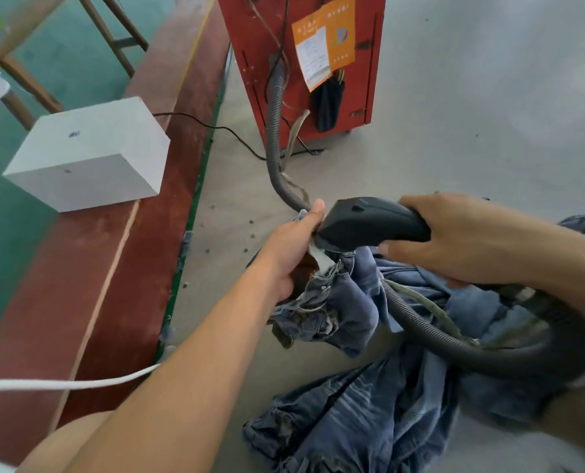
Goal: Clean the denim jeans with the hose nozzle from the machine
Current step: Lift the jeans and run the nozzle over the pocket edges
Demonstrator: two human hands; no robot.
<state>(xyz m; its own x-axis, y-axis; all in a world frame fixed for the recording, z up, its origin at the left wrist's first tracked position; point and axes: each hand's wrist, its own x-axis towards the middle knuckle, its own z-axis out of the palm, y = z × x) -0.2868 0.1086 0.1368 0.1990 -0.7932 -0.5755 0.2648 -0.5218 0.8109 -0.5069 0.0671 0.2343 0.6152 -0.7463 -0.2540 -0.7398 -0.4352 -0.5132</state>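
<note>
Blue denim jeans (359, 414) lie crumpled on the grey floor at the lower right. My left hand (293, 249) grips the bunched waistband, lifted off the floor, thumb up. My right hand (461, 238) is closed around the black hose nozzle (369, 225), whose mouth presses on the held denim right beside my left thumb. The dark ribbed hose (431, 331) loops under my right forearm over the jeans. Another stretch of the hose (273, 131) climbs to the red machine (304, 56) at the top centre.
A white box (90, 155) sits on a red floor strip (79, 295) at the left. A black cable (223, 129) runs from the box toward the machine. A white cord (66, 384) crosses the lower left. Wooden legs (113, 32) stand at the top left. Bare grey floor (489, 114) stretches right.
</note>
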